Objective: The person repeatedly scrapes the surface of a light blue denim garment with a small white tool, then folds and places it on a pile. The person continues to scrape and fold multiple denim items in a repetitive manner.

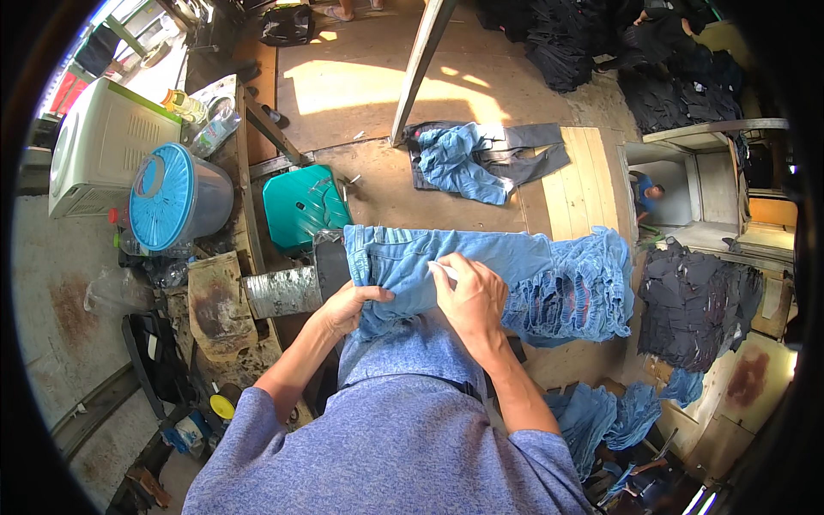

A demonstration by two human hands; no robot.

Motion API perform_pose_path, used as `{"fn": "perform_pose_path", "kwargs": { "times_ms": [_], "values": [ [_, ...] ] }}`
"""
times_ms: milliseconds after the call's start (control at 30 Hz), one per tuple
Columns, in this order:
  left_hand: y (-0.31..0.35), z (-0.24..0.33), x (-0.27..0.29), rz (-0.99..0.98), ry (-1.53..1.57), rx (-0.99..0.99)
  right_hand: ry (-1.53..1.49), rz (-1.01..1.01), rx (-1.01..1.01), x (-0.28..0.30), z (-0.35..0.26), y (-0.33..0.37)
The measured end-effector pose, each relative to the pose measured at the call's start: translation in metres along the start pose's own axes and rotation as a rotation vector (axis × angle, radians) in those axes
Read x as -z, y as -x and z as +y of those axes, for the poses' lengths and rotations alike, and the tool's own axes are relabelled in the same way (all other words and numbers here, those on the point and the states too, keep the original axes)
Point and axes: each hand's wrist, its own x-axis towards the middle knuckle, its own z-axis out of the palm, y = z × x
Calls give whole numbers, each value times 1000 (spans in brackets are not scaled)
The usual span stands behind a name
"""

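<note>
In front of me a pair of light blue jeans [403, 275] is drawn sideways over a dark form [330, 264], its waist to the left and its legs bunched in ruffles at the right. My left hand [348, 307] grips the cloth near the waistband, thumb on top. My right hand [472, 300] pinches a small white piece [443, 271] against the upper part of the jeans. Whether that piece is chalk or something else I cannot make out. A silvery wrapped bar [283, 293] runs left from the form.
Left stand a green stool [305, 208], a blue-lidded tub [163, 197] and a white appliance [112, 154]. Other trousers [481, 163] lie on the floor ahead, by a slanting post [421, 73]. Dark garments [697, 300] and blue jeans [592, 421] are heaped right; another person [645, 193] is beyond.
</note>
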Motion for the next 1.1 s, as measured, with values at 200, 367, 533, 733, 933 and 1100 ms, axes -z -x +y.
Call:
{"fn": "perform_pose_path", "kwargs": {
  "times_ms": [200, 367, 533, 733, 933, 1100],
  "values": [
    [5, 8, 2, 6, -89, 35, -157, -28, 52, -5, -12, 19],
    [7, 9, -2, -17, -99, 4, 202, -34, 18, 2, -6, 23],
    [9, 9, -4, 7, -107, 27, -117, -46, 145, 2, -11, 23],
    [12, 11, -8, -4, -81, 7, -189, 43, 72, -1, -8, 26],
    [14, 10, -13, 58, -65, -12, -66, 95, 67, -2, 7, 22],
    [11, 8, -8, 85, -67, 42, -210, 10, 158, -3, 10, 21]
  ]
}}
